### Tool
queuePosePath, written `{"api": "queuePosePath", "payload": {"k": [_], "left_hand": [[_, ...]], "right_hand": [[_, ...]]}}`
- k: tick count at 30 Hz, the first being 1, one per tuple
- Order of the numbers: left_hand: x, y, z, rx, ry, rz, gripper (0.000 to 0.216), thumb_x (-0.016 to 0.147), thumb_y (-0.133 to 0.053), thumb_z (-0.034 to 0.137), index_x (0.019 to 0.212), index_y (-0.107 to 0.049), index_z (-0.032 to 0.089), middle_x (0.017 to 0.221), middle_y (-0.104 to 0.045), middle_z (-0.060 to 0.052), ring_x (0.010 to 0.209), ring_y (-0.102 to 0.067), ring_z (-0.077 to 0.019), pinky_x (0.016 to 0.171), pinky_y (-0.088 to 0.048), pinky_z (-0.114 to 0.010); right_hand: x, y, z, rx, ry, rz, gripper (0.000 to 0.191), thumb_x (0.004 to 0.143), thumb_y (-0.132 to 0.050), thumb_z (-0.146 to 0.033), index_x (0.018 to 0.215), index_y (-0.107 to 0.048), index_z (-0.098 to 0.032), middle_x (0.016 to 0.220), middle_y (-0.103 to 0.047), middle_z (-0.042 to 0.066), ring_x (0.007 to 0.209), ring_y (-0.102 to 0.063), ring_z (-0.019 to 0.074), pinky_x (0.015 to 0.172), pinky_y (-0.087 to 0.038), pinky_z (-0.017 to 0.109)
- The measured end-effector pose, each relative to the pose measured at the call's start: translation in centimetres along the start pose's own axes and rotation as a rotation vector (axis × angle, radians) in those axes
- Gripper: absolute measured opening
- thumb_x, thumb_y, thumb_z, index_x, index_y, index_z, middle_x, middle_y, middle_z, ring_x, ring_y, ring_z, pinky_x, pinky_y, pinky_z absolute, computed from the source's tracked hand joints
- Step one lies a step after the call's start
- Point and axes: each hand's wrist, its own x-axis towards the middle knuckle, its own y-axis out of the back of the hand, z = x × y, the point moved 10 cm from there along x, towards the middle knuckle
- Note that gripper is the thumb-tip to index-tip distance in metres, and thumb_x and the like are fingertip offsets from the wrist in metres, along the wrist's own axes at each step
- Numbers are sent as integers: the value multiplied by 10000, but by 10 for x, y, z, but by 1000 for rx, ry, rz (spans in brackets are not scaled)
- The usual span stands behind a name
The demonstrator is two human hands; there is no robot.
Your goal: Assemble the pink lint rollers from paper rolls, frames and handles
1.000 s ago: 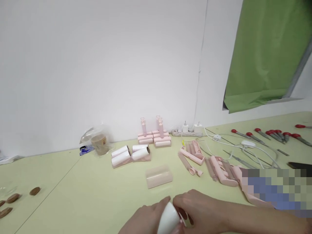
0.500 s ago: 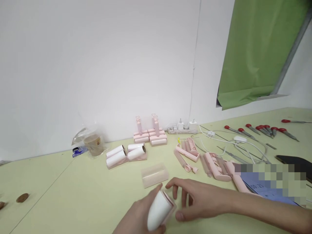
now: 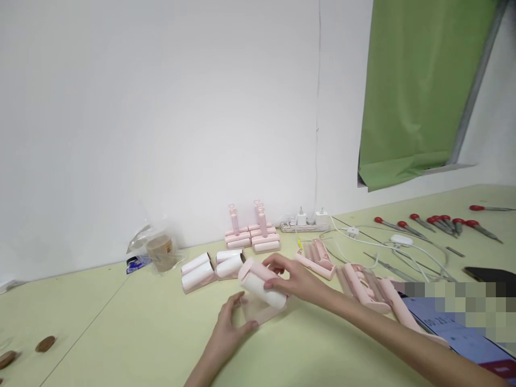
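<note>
My right hand is closed around a pink lint roller head with a white sticky roll, tilted above the table. Beneath it lies a clear plastic cover, partly hidden by the roll. At the cover's left edge is my left hand, thumb and fingers spread apart near its corners; whether they touch it I cannot tell. Behind and to the left, several white rolls in pink holders lie side by side.
Pink lint rollers with upright handles stand by the wall. Loose pink handle parts lie right, near a phone. A power strip, white cables and red-handled tools are farther back. A bagged cup stands left.
The lint roller head has passed from my left hand to my right and moved up and away. My left hand has opened and shifted to the clear cover. The view has tilted slightly.
</note>
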Motion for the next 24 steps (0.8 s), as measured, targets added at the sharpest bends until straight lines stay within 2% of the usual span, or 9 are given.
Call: {"api": "queuePosePath", "payload": {"k": [2,5,8,12,15,18,21,24], "left_hand": [[-4,-12,-1,-47,-38,-85,486,669,-608,290,1112,-462,153,1109,-556,-79,1075,-466,-242,943,-317,-342],[-13,-26,1,-94,-76,-189,498,650,-634,254,1114,-462,194,1130,-558,-38,1061,-477,-234,915,-352,-323],[-16,-30,1,-82,-77,-244,492,645,-642,246,1102,-467,198,1129,-556,-36,1064,-472,-236,925,-344,-329],[-15,-29,-4,-48,-63,-246,542,649,-645,266,1140,-426,199,1153,-530,-61,1093,-447,-247,951,-318,-365],[-16,-28,-6,-20,-79,-231,659,688,-614,293,1261,-295,228,1189,-499,-71,1116,-432,-239,963,-307,-370],[-19,-29,-2,47,-152,-249,564,739,-560,335,1249,-334,254,1253,-443,-71,1155,-396,-238,982,-285,-363],[-22,-32,4,86,-219,-275,463,765,-528,336,1204,-399,262,1244,-449,-66,1143,-406,-238,973,-303,-359],[-24,-33,9,86,-257,-285,445,768,-526,327,1193,-409,268,1222,-466,-68,1116,-429,-240,947,-337,-357]], "right_hand": [[1,-15,-10,-209,102,-110,276,733,-581,-419,923,-588,-219,876,-639,10,808,-554,187,738,-364,304],[-10,-35,-10,-385,179,-201,273,771,-539,-423,927,-608,-210,861,-646,26,831,-550,195,756,-347,307],[-22,-44,-2,-417,169,-199,265,804,-503,-400,956,-593,-203,852,-627,37,836,-540,188,740,-361,289],[-30,-49,5,-470,126,-168,271,772,-535,-431,936,-594,-224,974,-547,59,926,-492,199,772,-378,296],[-28,-32,15,-557,56,-108,260,825,-452,-414,996,-566,-256,1068,-511,44,990,-466,182,809,-374,282],[-29,9,40,-719,-99,-40,240,856,-382,-276,993,-565,-205,989,-566,56,939,-508,172,790,-374,271],[-41,42,68,-828,-221,-46,162,716,-552,-288,781,-623,-158,881,-594,107,844,-549,262,694,-388,332],[-57,52,84,-879,-283,-68,212,637,-622,-375,676,-622,-167,834,-599,106,786,-562,278,627,-388,322]]}}
